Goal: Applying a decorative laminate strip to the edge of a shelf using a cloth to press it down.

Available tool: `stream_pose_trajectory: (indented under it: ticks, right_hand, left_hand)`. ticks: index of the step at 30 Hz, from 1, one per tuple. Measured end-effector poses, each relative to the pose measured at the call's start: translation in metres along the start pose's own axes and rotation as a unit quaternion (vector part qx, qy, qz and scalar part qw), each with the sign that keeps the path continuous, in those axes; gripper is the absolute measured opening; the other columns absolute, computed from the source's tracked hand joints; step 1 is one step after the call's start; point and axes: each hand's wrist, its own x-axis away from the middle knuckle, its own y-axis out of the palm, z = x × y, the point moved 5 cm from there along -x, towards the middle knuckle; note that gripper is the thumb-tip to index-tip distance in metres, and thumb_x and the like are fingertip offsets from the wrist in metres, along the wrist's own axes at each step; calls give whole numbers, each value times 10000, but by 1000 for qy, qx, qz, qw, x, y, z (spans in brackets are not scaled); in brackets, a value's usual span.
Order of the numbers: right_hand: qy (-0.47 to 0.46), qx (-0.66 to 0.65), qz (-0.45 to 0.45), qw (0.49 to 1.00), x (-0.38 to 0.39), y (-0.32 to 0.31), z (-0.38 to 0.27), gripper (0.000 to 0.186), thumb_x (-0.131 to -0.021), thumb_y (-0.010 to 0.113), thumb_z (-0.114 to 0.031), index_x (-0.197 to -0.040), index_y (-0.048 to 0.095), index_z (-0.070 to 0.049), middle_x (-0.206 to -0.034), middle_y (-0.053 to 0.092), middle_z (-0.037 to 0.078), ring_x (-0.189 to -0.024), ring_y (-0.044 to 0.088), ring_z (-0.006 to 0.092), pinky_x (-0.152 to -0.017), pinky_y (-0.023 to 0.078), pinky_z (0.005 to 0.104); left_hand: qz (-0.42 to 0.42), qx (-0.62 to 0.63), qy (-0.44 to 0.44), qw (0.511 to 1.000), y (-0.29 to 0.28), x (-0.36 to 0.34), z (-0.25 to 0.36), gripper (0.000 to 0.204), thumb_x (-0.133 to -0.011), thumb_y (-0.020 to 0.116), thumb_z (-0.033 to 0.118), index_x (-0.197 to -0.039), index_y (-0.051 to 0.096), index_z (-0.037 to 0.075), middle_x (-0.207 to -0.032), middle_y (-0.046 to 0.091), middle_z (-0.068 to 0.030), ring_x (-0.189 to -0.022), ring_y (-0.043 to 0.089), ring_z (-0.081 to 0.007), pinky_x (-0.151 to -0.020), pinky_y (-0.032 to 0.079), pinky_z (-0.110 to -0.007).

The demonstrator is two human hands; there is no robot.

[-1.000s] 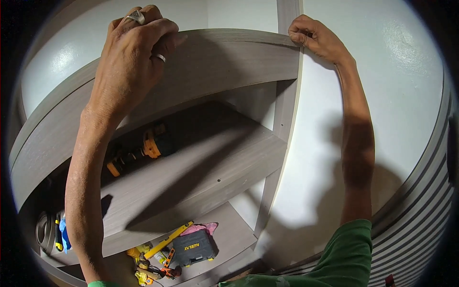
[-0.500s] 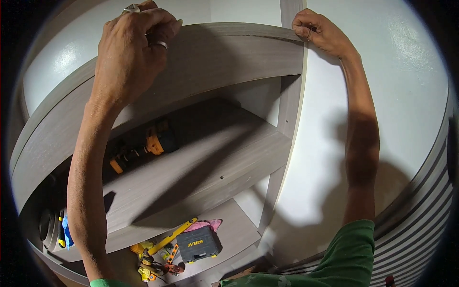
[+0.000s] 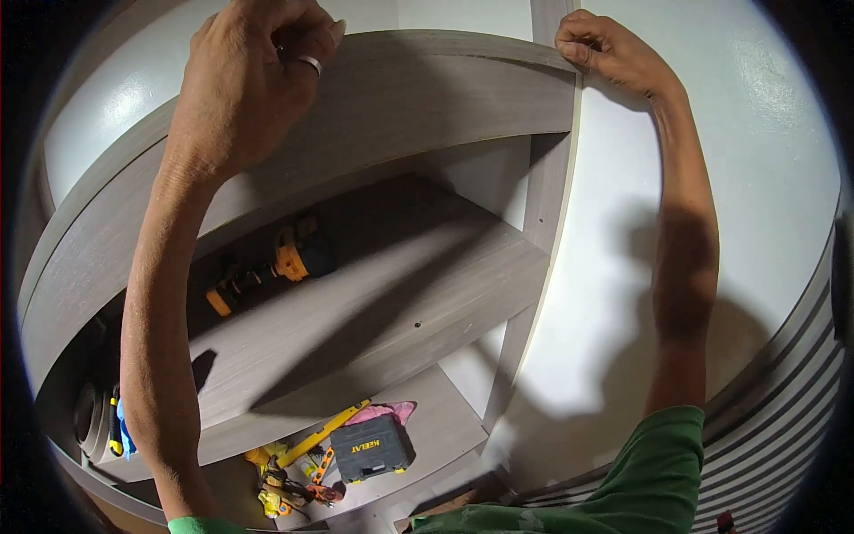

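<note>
My left hand [image 3: 253, 76], wearing a ring, curls closed over the top edge of a curved grey wood-grain board [image 3: 418, 102], its thumb tip just at the rim. My right hand [image 3: 605, 53] pinches that edge at the board's right end, beside a white panel [image 3: 756, 178]; a thin lip or strip runs along the rim there. Below the board, an orange-and-black power tool [image 3: 298, 254] lies on a shadowed grey shelf [image 3: 463, 276]. Part of the board's top is hidden behind my left hand.
A lower shelf [image 3: 454, 427] holds a black case [image 3: 369, 454], a yellow level [image 3: 320, 432], a pink cloth [image 3: 396, 411] and several small tools. A dark coiled roll [image 3: 89, 418] sits at left. A slatted curved panel [image 3: 783, 418] stands at lower right.
The board and both hands have moved upward and slightly right in the picture, along with the shelves behind. Both hands keep their closed grip on the edge.
</note>
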Motion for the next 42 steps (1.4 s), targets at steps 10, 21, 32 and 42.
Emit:
stream_pose_trajectory:
  ticks: [10, 21, 32, 42]
  right_hand:
    - [-6, -23, -80, 997, -6, -1, -2, 425, -810, 653, -509, -761, 576, -94, -826, 439, -40, -752, 452, 130, -760, 405, 323]
    - [58, -10, -132, 989, -7, -11, -26, 421, -863, 682, -334, -681, 455, -29, -740, 445, 12, -676, 433, 148, -616, 408, 334]
    - [38, 11, -137, 990, -6, -8, -15, 511, -876, 636, -516, -772, 544, -24, -816, 501, 34, -753, 487, 164, -679, 441, 335]
    - [-376, -261, -26, 889, 6, -11, -48, 512, -882, 610, -536, -817, 528, -36, -902, 489, 60, -869, 454, 205, -784, 430, 376]
  left_hand:
    - [2, 0, 1, 1000, 4, 1, -12, 134, -903, 635, 84, -984, 700, -1, -877, 639, -95, -735, 622, -172, -659, 508, -300]
    - [-5, -172, 39, 984, 11, 7, 9, 265, -864, 704, 252, -1084, 715, 105, -1091, 648, -32, -1022, 554, -238, -905, 439, -371]
    - [-70, -108, 36, 991, 19, -26, 53, 193, -823, 715, 191, -920, 704, 25, -912, 650, -112, -907, 581, -265, -847, 415, -427]
    - [-69, -65, -1, 995, 26, -34, 49, 105, -775, 624, 16, -868, 662, -15, -848, 623, -133, -875, 586, -282, -812, 436, -430]
